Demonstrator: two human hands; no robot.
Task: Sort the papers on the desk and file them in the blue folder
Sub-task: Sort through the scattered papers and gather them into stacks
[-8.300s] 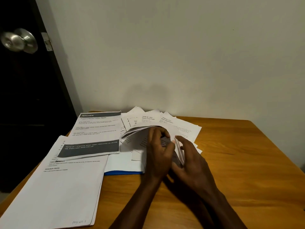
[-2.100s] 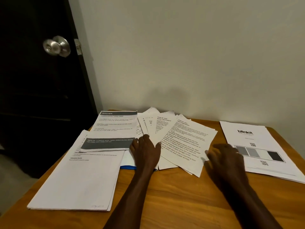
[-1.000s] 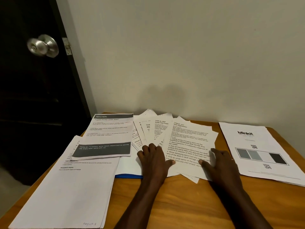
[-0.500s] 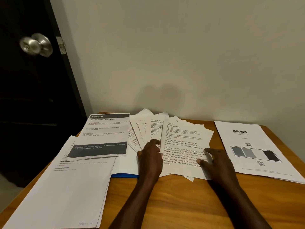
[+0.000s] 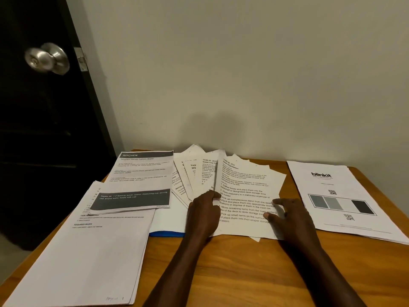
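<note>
A fan of printed papers (image 5: 194,173) lies mid-desk over the blue folder (image 5: 167,234), of which only a front edge strip shows. On top of the fan is a text sheet (image 5: 245,191) with numbered lines. My left hand (image 5: 204,214) is curled at that sheet's left edge, fingertips pinching it where the edge lifts a little. My right hand (image 5: 292,220) rests on the sheet's right side, thumb and fingers spread. A "KITCHEN" sheet (image 5: 141,180) lies to the left. A "blinkit" sheet (image 5: 340,196) lies apart at the right.
A large stack of white pages (image 5: 88,251) covers the desk's front left, partly under the KITCHEN sheet. The wooden desk (image 5: 232,273) stands against a plain wall. A dark door with a metal knob (image 5: 47,58) is at the left.
The blinkit sheet was moved out to the right. My left hand went from lying flat on the fan to curling at the top sheet's left edge; that sheet turned straighter under my right hand.
</note>
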